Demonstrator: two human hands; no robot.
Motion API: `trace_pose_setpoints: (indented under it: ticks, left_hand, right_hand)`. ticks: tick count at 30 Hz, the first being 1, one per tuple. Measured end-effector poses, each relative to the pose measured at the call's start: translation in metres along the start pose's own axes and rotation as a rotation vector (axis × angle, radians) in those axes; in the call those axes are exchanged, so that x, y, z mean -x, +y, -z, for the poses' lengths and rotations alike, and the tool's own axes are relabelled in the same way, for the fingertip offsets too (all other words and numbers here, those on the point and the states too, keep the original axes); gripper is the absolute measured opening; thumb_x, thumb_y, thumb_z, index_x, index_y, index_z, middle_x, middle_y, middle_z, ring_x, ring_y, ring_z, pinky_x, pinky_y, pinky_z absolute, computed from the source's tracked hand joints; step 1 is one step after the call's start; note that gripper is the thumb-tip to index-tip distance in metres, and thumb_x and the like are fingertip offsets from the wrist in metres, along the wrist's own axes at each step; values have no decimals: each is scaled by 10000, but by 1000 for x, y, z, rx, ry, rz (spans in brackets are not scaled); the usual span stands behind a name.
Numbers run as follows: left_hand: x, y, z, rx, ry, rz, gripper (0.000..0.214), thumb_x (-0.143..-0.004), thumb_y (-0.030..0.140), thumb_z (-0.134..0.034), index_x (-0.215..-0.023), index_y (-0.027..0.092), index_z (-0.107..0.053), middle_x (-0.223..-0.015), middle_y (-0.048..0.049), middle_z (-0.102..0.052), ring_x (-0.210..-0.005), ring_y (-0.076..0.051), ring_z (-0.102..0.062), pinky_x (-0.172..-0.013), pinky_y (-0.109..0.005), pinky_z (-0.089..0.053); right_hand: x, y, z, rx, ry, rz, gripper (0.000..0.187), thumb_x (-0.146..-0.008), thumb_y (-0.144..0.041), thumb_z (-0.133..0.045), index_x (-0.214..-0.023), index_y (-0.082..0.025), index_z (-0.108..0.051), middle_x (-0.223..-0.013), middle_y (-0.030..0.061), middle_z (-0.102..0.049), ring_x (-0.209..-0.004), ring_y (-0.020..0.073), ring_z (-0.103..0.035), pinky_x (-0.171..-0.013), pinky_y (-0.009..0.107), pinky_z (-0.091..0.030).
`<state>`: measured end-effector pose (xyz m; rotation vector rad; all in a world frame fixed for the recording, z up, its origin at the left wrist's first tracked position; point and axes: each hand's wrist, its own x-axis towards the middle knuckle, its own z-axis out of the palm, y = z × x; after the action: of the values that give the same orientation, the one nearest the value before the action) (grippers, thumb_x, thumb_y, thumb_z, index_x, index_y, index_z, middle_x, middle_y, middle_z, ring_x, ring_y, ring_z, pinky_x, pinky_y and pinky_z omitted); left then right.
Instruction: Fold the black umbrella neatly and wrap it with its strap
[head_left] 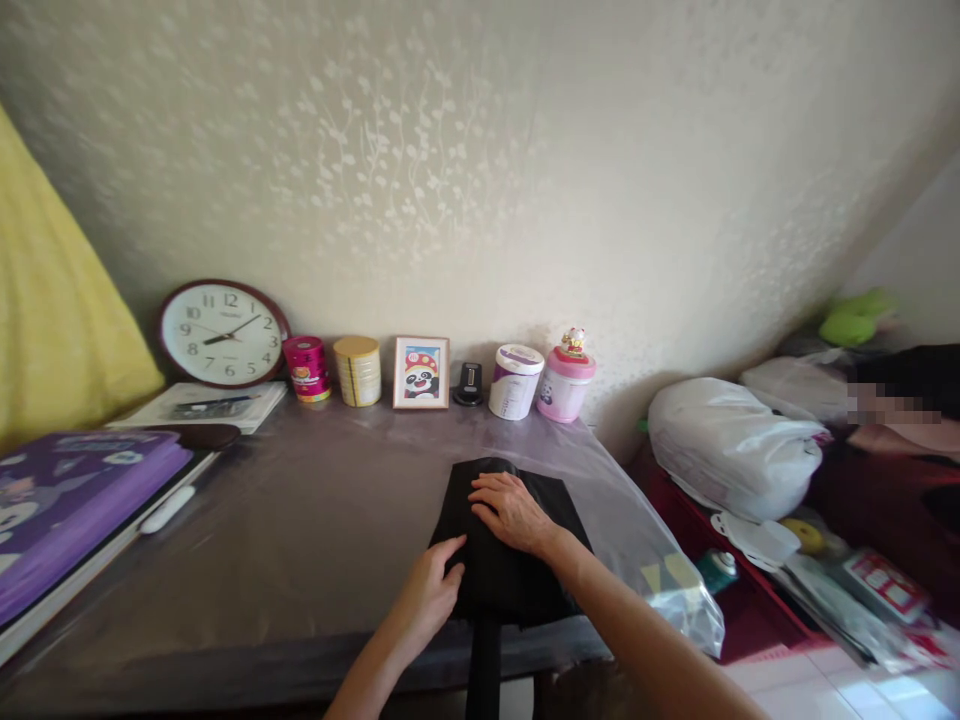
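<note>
A clock [225, 335] leans on the wall [615, 180]. To its right a row lines the table [322, 530] — pink tin [307, 370], yellow-lidded tin [358, 373], framed panda [421, 374], small black gadget [470, 384], white tub [515, 383], pink tub [565, 388] topped by a cat figurine [574, 343]. At left, a pen [229, 401] on papers [256, 412], a purple book [82, 490] — and beyond the table's right edge, a white bag [735, 445].

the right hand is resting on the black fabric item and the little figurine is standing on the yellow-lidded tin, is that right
Not quite: the head view shows the little figurine standing on the pink-lidded jar, not on the yellow-lidded tin. The right hand is indeed resting on the black fabric item.
</note>
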<state>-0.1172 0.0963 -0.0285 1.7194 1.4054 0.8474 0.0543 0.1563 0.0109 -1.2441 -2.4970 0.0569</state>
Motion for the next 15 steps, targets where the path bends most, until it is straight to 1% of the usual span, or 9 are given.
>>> trace_pose_setpoints:
  ticks: [2,4,7,8,10,12,14,15]
  left_hand:
    - [0,0,0,-43,30,-21,359,-763,140,-441,-1066,131,-634,-1008,-120,-628,-942,-227,-599,-874,-393,-457]
    - [2,2,-1,-145,132,-96,306,-794,173,-435,-1012,149,-649,-1022,-127,-585,-955,-247,-576,-890,-446,-438]
    - [4,10,-6,-318,346,-325,236,-835,241,-449,-939,185,-653,-1098,-118,-536,-1014,-256,-541,-897,-459,-437]
    - [6,12,-9,-348,377,-402,227,-844,254,-455,-949,193,-647,-1109,-110,-538,-1024,-248,-538,-898,-446,-445]
    - [8,16,-16,-364,346,-504,230,-859,265,-463,-1008,208,-628,-1091,-88,-563,-1000,-222,-553,-878,-409,-474]
    - [11,18,-22,-384,293,-548,254,-868,261,-460,-1072,220,-606,-1076,-76,-584,-968,-208,-568,-849,-390,-498]
    - [13,18,-25,-402,274,-555,267,-874,257,-452,-1096,226,-597,-1096,-76,-585,-970,-210,-569,-843,-393,-505]
    - [13,18,-26,-405,274,-549,269,-877,255,-446,-1100,223,-595,-1107,-79,-582,-979,-212,-566,-847,-398,-503]
  right_hand:
    - [-4,2,-3,1,-20,-22,230,-878,-244,-483,-991,-230,-683,-1146,43,-640,-1175,199,-487,-1025,401,-300]
    - [-6,3,-5,-3,-28,-42,227,-877,-245,-483,-975,-236,-687,-1134,36,-648,-1176,196,-487,-1030,407,-286]
    - [-7,2,-9,-18,-20,-54,229,-882,-246,-472,-957,-243,-689,-1129,29,-651,-1181,190,-482,-1040,413,-269]
    - [-7,2,-10,-27,-16,-53,232,-883,-242,-467,-957,-242,-687,-1129,29,-651,-1184,190,-480,-1043,417,-265]
    - [-6,2,-10,-61,9,-51,231,-876,-227,-471,-981,-226,-676,-1136,39,-646,-1185,190,-481,-1043,409,-276]
    - [-4,6,-5,-118,75,-71,235,-858,-211,-490,-1023,-193,-657,-1148,59,-638,-1158,182,-505,-1022,364,-323]
    - [1,15,4,-159,173,-159,250,-838,-195,-506,-1049,-168,-638,-1138,75,-638,-1104,174,-541,-981,314,-375]
    - [5,21,9,-162,221,-235,254,-832,-189,-505,-1050,-165,-634,-1124,78,-642,-1075,174,-556,-963,304,-391]
